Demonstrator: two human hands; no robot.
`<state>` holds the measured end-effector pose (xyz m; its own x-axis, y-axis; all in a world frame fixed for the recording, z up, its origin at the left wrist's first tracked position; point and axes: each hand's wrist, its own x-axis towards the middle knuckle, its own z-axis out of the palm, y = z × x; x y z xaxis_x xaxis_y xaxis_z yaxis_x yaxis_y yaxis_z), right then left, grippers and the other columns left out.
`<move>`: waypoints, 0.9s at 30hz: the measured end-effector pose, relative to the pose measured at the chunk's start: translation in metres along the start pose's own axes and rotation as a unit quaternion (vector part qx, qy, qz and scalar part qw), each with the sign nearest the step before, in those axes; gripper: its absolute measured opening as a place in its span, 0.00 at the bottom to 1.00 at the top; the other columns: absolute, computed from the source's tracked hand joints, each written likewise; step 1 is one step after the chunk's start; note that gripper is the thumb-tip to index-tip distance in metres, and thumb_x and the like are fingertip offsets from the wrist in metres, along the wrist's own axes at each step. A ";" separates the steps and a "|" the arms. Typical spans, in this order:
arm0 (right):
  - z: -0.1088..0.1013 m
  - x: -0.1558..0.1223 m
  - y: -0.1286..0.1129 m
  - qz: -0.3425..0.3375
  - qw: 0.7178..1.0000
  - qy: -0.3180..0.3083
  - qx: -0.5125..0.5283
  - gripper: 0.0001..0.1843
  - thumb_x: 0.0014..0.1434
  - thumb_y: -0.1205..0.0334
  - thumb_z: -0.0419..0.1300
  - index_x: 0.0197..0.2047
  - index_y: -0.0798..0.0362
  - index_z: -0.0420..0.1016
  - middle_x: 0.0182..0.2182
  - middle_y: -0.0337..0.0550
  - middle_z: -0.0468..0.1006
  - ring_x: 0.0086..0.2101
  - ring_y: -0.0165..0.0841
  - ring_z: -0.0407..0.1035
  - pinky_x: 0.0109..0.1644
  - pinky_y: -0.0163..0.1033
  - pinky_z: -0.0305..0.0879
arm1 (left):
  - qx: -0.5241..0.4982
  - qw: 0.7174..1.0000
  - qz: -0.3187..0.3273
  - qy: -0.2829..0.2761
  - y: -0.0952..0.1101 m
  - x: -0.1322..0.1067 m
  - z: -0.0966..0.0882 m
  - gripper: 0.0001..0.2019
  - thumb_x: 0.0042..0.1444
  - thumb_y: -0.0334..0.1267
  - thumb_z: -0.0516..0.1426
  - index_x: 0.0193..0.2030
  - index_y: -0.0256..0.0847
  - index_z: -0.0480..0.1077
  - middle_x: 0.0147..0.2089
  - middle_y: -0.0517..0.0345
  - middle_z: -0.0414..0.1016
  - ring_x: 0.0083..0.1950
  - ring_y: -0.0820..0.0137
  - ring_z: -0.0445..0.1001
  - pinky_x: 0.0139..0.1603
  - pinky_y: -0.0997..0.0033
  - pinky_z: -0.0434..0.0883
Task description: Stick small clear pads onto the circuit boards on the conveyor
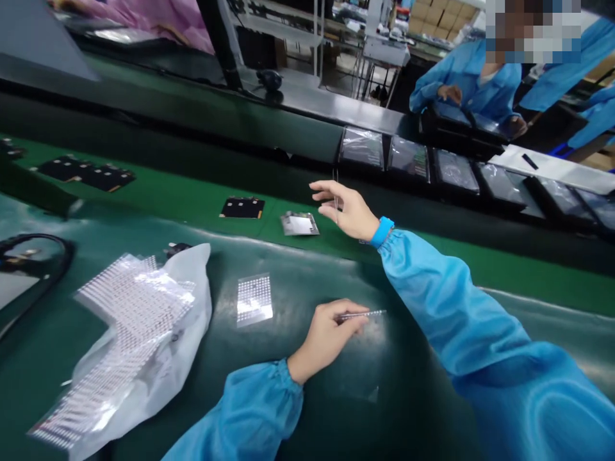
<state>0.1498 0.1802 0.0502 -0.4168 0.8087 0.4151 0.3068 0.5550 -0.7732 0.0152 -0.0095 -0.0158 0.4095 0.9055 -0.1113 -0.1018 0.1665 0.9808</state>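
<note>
My left hand (327, 333) is closed over the dark green mat, pinching a thin flat piece with a dotted edge (375, 313). That piece is seen nearly edge-on, so its kind is unclear. Farther out, my right hand (353, 208) is raised above the green strip with a pair of thin metal tweezers (336, 181) between its fingers. A small board with a white label (298, 223) lies just left of the right hand. To its left is a black circuit board (243, 207). On the mat, left of my left hand, rests a clear sheet of small stickers (254, 299).
Several sticker sheets (139, 307) lie on a white plastic bag (192, 339) at left. More black boards (86, 173) lie on the green strip. Film-covered black trays (362, 148) line the far side, where a person in blue (473, 80) works. A black cable (65, 246) curves at far left.
</note>
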 end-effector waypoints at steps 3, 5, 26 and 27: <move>-0.017 -0.034 -0.009 0.051 0.998 0.005 0.046 0.25 0.67 0.44 0.56 0.59 0.50 0.70 0.45 0.46 0.80 0.40 0.36 0.77 0.45 0.43 0.74 | 0.005 1.000 -0.007 0.008 0.004 0.001 0.001 0.11 0.52 0.42 0.68 0.35 0.35 0.83 0.28 0.54 0.80 0.25 0.71 0.75 0.27 0.74 0.74; -0.033 -0.068 -0.015 0.126 0.988 0.017 0.088 0.29 0.67 0.40 0.54 0.63 0.49 0.68 0.34 0.41 0.81 0.28 0.31 0.75 0.32 0.37 0.72 | 0.013 1.000 -0.012 0.009 0.006 0.002 0.002 0.10 0.52 0.41 0.68 0.35 0.35 0.82 0.28 0.54 0.79 0.24 0.72 0.75 0.27 0.74 0.74; -0.055 -0.254 -0.056 0.283 0.888 0.216 0.291 0.10 0.55 0.59 0.73 0.39 0.52 0.81 0.38 0.47 0.84 0.35 0.37 0.79 0.38 0.43 0.78 | 0.106 0.991 0.048 -0.060 0.013 0.043 0.035 0.06 0.56 0.37 0.65 0.33 0.37 0.82 0.28 0.56 0.79 0.22 0.75 0.73 0.23 0.78 0.72; -0.054 -0.253 -0.057 0.286 0.887 0.220 0.288 0.10 0.55 0.60 0.73 0.39 0.52 0.80 0.37 0.46 0.84 0.34 0.37 0.80 0.38 0.43 0.78 | 0.104 0.992 0.047 -0.062 0.013 0.043 0.034 0.06 0.56 0.37 0.65 0.33 0.37 0.82 0.27 0.56 0.78 0.22 0.75 0.73 0.23 0.78 0.72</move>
<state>0.2836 -0.0461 0.0153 0.0786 0.9941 -0.0749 -0.1797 -0.0598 -0.9819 0.0622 0.0178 -0.0026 0.5167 0.8561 -0.0094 0.0381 -0.0120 0.9992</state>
